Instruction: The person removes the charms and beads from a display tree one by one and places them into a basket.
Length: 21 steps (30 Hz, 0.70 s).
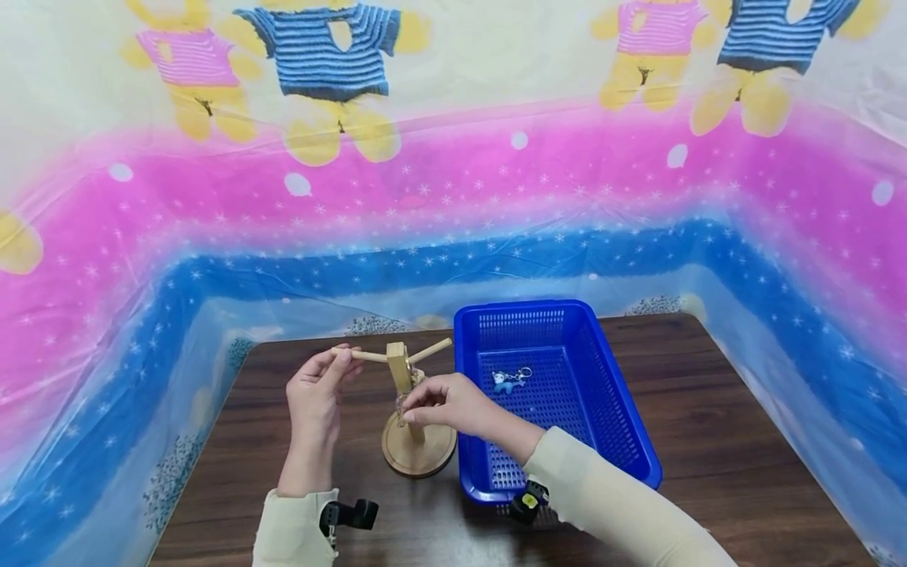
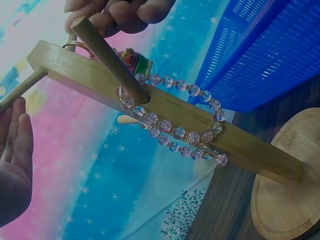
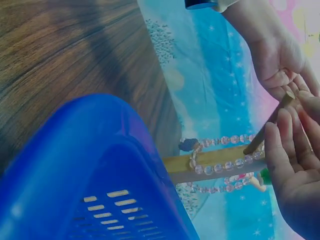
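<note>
A wooden stand (image 1: 398,372) with several pegs stands on a round base (image 1: 407,458). My left hand (image 1: 317,398) pinches its left upper peg (image 1: 372,357) between thumb and fingers. Strands of clear pinkish beads, a bracelet (image 2: 166,125), loop over a front peg (image 2: 107,57) and lie against the post. Behind that peg hangs a keychain (image 2: 144,66) with a green and purple figure, its gold ring around an upper peg. My right hand (image 1: 453,403) is close beside the post in front of the bracelet, fingers loosely bent, with nothing visible in them.
Right of the stand, a blue plastic basket (image 1: 627,386) sits close to its base. Inside lies a blue-and-white figure keychain (image 1: 504,384) with a metal ring. Under both is a dark wooden table (image 1: 716,409), bordered at the back by a printed cloth (image 1: 468,213).
</note>
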Tool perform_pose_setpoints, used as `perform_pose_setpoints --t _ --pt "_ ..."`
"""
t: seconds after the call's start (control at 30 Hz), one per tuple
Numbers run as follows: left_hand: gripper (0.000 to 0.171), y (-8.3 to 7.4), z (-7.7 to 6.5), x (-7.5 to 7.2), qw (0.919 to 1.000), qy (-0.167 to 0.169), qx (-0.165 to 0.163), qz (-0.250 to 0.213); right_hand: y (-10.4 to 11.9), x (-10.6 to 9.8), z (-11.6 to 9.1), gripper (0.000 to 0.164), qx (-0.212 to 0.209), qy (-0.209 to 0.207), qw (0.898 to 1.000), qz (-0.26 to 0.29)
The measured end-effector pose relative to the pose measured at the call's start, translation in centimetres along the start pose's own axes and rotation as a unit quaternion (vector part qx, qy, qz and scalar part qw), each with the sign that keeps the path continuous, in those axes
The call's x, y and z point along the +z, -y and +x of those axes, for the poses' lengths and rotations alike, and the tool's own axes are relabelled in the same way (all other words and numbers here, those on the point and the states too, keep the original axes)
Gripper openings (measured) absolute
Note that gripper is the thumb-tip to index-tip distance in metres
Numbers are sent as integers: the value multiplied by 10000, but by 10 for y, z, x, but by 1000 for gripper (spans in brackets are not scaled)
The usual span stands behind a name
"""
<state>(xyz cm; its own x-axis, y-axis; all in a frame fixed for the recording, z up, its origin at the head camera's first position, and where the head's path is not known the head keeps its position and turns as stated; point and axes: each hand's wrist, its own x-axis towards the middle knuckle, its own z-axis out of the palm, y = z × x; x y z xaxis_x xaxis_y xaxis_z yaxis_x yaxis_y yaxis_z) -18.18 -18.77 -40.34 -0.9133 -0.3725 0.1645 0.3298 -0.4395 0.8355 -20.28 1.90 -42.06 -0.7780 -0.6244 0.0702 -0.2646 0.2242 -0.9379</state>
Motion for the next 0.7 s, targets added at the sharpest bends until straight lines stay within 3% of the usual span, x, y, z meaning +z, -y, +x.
perform_pose_setpoints --t 0.17,0.33,0.57,0.7 --pt "24 -1 0 1 10000 22 -8 58 -2 -1 0 22 563 -398 9963 503" --pt "24 -2 -1 0 10000 48 -17 79 -6 0 -2 22 884 -765 9925 343" --pt "22 -2 -1 -1 9999 53 -2 93 -11 2 0 21 730 -910 9928 -256" --pt "23 -2 -1 -1 9999 51 -55 88 -13 5 4 19 685 -949 9925 -339"
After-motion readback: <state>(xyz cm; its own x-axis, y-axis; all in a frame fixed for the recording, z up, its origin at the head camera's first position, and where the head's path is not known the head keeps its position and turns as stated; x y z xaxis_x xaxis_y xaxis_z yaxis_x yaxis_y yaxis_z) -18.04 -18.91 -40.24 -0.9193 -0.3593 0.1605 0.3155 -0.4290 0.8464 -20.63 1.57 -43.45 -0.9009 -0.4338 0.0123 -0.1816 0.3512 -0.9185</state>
